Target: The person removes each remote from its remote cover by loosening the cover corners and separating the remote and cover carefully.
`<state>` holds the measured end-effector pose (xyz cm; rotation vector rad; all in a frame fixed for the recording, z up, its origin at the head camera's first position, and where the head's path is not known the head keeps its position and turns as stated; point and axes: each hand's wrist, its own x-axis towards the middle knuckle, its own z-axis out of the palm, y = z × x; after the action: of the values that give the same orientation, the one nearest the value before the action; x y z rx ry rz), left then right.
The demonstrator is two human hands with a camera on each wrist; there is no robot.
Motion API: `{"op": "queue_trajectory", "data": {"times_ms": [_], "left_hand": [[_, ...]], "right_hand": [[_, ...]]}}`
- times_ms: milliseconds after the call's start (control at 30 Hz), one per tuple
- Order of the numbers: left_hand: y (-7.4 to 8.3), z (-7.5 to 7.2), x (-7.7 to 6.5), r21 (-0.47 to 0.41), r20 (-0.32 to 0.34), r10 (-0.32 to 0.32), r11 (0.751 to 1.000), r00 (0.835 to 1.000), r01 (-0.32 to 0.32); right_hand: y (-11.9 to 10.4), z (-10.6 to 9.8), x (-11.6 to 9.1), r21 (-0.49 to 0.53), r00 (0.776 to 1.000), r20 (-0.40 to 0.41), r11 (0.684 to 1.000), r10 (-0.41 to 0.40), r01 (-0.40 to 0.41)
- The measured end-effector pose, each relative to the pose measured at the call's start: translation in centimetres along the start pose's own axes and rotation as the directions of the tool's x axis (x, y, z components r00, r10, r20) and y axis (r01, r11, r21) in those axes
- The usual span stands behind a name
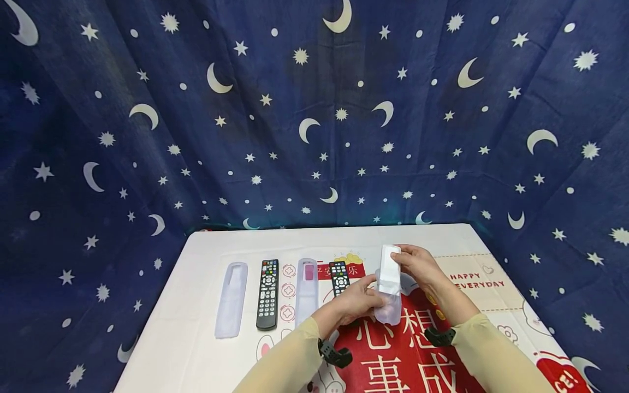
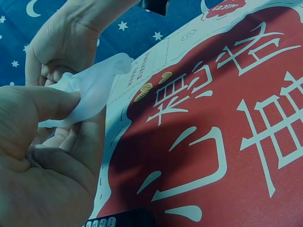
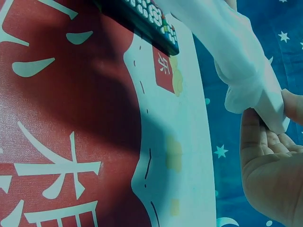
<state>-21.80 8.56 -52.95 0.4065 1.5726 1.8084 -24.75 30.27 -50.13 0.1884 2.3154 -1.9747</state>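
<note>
In the head view, my right hand pinches the upper end of a slim white remote control, whose front is turned from view. Its lower part sits inside a translucent silicone remote cover. My left hand pinches that cover between thumb and fingers, as the left wrist view also shows with the cover's soft wall bulging past the thumb. Seen from the right wrist, the bare white end sticks out of the cover's mouth, held between the right thumb and fingers.
Left on the table lie a translucent cover, a black remote control and another translucent cover. A second black remote lies partly behind my left hand. Behind the table hangs a dark blue star-and-moon curtain.
</note>
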Motion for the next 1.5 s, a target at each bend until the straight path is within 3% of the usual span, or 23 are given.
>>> {"op": "queue_trajectory", "data": {"times_ms": [433, 567, 700, 1000, 1200, 1500], "left_hand": [[-0.1, 0.0, 0.2, -0.023, 0.118, -0.025, 0.999, 0.993, 0.028], [-0.3, 0.2, 0.3, -0.005, 0.082, -0.014, 1.000, 0.997, 0.015], [-0.5, 0.6, 0.4, 0.007, 0.006, 0.005, 1.000, 1.000, -0.005], [-0.7, 1.0, 0.6, 0.045, -0.115, 0.024, 0.999, 0.993, -0.019], [-0.7, 0.9, 0.3, 0.043, -0.099, 0.023, 0.999, 0.995, -0.019], [-0.9, 1.1, 0.2, 0.024, -0.056, 0.009, 1.000, 0.998, -0.008]], "right_hand": [[-0.1, -0.1, 0.1, -0.021, 1.000, -0.021, 1.000, 0.014, -0.015], [-0.1, -0.2, -0.1, -0.008, 1.000, -0.002, 1.000, -0.006, 0.006], [0.0, -0.2, -0.2, -0.024, 1.000, 0.008, 1.000, -0.007, 0.007], [0.1, -0.9, -0.7, -0.046, 0.998, 0.055, 0.999, 0.020, -0.017], [0.3, -1.0, -0.5, -0.065, 0.995, 0.096, 0.998, 0.033, -0.026], [0.7, -1.2, -0.2, -0.059, 0.996, 0.092, 0.998, 0.019, -0.014]]}}
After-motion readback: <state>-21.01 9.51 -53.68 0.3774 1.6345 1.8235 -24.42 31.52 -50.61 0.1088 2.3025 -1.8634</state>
